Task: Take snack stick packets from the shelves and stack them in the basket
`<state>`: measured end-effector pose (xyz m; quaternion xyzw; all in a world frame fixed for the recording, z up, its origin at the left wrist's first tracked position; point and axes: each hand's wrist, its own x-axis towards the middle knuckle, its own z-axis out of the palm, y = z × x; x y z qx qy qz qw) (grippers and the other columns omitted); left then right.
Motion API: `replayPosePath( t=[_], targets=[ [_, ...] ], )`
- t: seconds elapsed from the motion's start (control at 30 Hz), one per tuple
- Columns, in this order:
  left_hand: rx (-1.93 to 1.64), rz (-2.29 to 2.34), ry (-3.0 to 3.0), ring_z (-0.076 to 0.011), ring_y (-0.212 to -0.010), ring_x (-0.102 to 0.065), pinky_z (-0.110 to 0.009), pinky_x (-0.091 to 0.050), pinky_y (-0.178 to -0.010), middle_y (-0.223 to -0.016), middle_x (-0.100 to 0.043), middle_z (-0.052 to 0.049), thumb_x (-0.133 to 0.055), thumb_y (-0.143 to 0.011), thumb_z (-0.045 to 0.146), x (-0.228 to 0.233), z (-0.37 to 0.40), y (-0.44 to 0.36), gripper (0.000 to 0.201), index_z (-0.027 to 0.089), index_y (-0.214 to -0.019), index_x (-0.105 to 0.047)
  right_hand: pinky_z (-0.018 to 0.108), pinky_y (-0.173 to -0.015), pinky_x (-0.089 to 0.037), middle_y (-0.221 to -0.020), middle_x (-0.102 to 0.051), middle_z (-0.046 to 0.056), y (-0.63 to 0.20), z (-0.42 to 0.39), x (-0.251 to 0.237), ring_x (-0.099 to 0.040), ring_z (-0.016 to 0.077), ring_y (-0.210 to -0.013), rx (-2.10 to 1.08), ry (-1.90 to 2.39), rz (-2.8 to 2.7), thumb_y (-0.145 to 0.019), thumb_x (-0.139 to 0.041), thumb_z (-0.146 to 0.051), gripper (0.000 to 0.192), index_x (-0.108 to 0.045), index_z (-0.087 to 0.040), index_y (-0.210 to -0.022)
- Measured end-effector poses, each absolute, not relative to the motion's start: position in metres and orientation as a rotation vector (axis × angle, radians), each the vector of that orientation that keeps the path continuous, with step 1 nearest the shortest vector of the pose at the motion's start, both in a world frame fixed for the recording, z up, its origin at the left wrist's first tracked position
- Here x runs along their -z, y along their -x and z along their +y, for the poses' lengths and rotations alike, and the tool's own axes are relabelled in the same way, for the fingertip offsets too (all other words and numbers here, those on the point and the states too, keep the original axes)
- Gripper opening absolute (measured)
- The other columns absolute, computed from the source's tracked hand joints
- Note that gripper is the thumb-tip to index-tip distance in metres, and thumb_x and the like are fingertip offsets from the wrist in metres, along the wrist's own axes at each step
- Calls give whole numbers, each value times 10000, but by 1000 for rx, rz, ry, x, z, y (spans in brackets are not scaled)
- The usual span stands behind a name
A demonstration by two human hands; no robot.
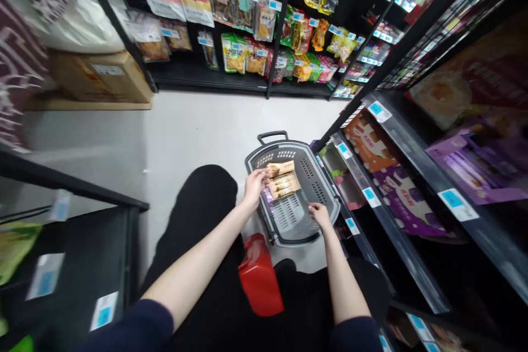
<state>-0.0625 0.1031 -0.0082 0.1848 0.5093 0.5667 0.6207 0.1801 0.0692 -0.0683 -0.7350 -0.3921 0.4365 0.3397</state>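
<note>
Three tan packets (282,179), one basket (264,160)

We see a grey perforated matt plastic shopping basket (307,176), tan glossy foil-like snack packets (284,180), a smooth glossy red plastic stool (259,278) and black matt metal shelving (396,192).

Both bare forearms reach forward and down, left hand (254,184) with fingers closed, right hand (319,214) loosely curled.

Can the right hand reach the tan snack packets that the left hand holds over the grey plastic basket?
Probably yes: the right hand hovers over the same grey plastic basket, close to the tan snack packets, with nothing between.
</note>
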Motion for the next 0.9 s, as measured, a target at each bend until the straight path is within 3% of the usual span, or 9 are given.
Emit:
replayPosePath(
  t=[0.13,0.23,0.3,0.4,0.6,0.77,0.9],
  targets=[
    [-1198,1108,-405,-86,-503,-536,-191,-417,-499,-637,-625,-4,-565,-664,132,5,106,56,89,125,-744,-602,296,-699,-467,-754,-662,32,-279,81,-37,-596,172,-729,-686,1955,-1163,-666,-596,-315,228,-657,-159,-821],
    [-1112,1143,-462,-85,-497,-544,-185,-433,-487,-653,-640,0,-596,-625,193,11,112,51,140,133,-750,-612,294,-709,-458,-891,-664,88,-335,79,-141,-603,181,-740,-58,1929,-1314,-768,-475,-391,351,-629,-149,-970],
    [-1063,1133,-489,-87,-497,-550,-180,-435,-471,-669,-647,-5,-594,-627,201,14,115,47,149,136,-759,-615,299,-689,-459,-866,-662,112,-362,75,-200,-606,183,-687,288,1978,-1357,-821,-384,-378,392,-602,-122,-1023],
    [-1012,1119,-503,-88,-500,-560,-174,-440,-460,-673,-652,-8,-588,-643,187,14,115,42,131,141,-763,-616,331,-773,-431,-900,-650,149,-393,78,-257,-607,227,-818,684,2333,-1493,-799,-422,-260,319,-613,-102,-1000],
    [-990,1154,-498,-89,-474,-562,-183,-456,-459,-660,-656,-13,-573,-653,169,11,114,43,95,146,-734,-617,357,-744,-434,-969,-602,220,-416,110,-276,-578,276,-935,947,2892,-1724,-799,-384,-127,314,-559,-68,-1053],
    [-1018,1151,-476,-83,-465,-558,-171,-447,-447,-646,-655,-13,-596,-631,169,14,113,48,102,146,-727,-621,343,-742,-441,-1017,-572,260,-423,137,-265,-593,270,-934,669,3099,-1694,-794,-416,-155,398,-462,-15,-1164],
    [-1023,1151,-456,-83,-455,-548,-181,-450,-455,-628,-648,-7,-610,-609,170,14,113,50,115,144,-720,-620,346,-741,-440,-1067,-560,258,-434,144,-265,-592,279,-949,636,3100,-1717,-763,-489,-189,446,-462,-50,-1186]
  ],
)
